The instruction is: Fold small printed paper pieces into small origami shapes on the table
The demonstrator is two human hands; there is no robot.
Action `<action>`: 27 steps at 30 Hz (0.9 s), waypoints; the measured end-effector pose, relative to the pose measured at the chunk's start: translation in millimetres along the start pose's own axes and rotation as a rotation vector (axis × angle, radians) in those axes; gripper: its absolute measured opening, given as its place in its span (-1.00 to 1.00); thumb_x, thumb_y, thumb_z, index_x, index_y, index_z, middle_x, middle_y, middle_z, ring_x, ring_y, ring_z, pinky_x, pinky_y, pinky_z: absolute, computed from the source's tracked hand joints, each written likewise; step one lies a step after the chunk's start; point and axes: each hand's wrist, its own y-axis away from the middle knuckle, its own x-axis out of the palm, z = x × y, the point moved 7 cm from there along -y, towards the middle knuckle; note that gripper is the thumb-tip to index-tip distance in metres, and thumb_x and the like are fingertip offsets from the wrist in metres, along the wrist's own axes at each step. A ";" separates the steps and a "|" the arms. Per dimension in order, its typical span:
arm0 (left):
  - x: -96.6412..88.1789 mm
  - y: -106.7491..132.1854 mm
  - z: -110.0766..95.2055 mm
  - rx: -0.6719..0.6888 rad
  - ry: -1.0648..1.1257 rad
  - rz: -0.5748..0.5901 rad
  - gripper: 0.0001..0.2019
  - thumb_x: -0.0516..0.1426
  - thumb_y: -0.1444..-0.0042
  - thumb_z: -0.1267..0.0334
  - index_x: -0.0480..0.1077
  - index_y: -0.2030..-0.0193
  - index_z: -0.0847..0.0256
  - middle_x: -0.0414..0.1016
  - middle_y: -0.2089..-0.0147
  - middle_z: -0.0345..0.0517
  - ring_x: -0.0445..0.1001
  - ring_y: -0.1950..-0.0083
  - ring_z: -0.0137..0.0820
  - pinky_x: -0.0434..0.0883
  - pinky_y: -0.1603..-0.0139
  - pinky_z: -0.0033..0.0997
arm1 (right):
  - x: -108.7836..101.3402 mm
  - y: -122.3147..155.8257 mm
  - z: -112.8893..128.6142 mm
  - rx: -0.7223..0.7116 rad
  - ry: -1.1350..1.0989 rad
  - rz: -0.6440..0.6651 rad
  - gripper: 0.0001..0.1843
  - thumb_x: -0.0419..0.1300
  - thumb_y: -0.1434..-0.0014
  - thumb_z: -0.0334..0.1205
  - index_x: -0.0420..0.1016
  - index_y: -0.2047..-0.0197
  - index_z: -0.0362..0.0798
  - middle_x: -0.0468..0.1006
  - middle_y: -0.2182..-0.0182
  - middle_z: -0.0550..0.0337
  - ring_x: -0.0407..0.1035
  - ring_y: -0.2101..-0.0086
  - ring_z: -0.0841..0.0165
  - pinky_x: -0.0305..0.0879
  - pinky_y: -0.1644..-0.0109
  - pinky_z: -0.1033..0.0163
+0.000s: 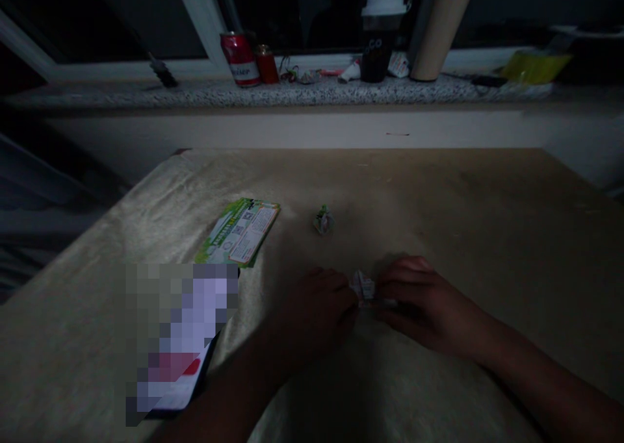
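My left hand (316,310) and my right hand (422,300) meet low on a table covered with a pale cloth (439,202). Both pinch a small folded piece of white paper (363,287) between their fingertips, right on the cloth. A second small folded paper shape (323,220), white and green, lies a little farther away, apart from both hands. The scene is dim and the fingers are partly in shadow.
A green printed leaflet (240,232) lies left of the hands, and a blurred-out flat object (178,332) sits nearer the front left. On the stone sill behind stand a red can (240,58), a smaller can (266,63), a dark cup (377,40) and a cardboard tube (439,27).
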 end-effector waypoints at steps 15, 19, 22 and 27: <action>-6.5 -0.1 11.6 -0.119 -0.014 0.025 -0.90 0.19 -0.30 0.30 0.55 0.21 0.20 0.51 0.19 -0.10 0.46 0.07 -0.23 0.29 -0.11 -0.09 | 7.3 -1.0 -10.0 0.059 0.035 -0.054 -0.94 0.30 -0.31 -0.29 0.63 0.21 0.02 0.61 0.21 0.16 0.44 0.10 0.22 0.23 -0.06 0.04; -9.7 1.1 12.6 -0.176 -0.036 0.000 -0.89 0.21 -0.29 0.26 0.55 0.20 0.22 0.48 0.09 -0.04 0.42 -0.04 -0.16 0.29 -0.16 -0.03 | 6.1 -0.2 -14.0 0.123 0.048 -0.094 -0.92 0.30 -0.31 -0.26 0.62 0.25 0.01 0.57 0.19 0.13 0.43 0.08 0.20 0.24 -0.06 0.03; -11.0 1.2 13.5 -0.225 -0.036 -0.020 -0.89 0.22 -0.27 0.26 0.56 0.19 0.22 0.47 -0.05 0.03 0.39 -0.15 -0.11 0.27 -0.23 0.03 | 6.2 0.1 -16.9 0.156 0.070 -0.123 -0.89 0.27 -0.32 -0.26 0.62 0.27 0.02 0.55 0.17 0.12 0.42 0.07 0.18 0.24 -0.06 0.01; -9.0 2.2 17.4 -0.336 -0.071 -0.040 -0.84 0.22 -0.26 0.22 0.58 0.28 0.22 0.40 -0.26 0.15 0.30 -0.32 0.02 0.21 -0.31 0.15 | 9.3 -0.7 -20.4 0.193 0.121 -0.129 -0.87 0.26 -0.31 -0.26 0.60 0.30 0.02 0.54 0.16 0.10 0.42 0.05 0.16 0.24 -0.05 -0.01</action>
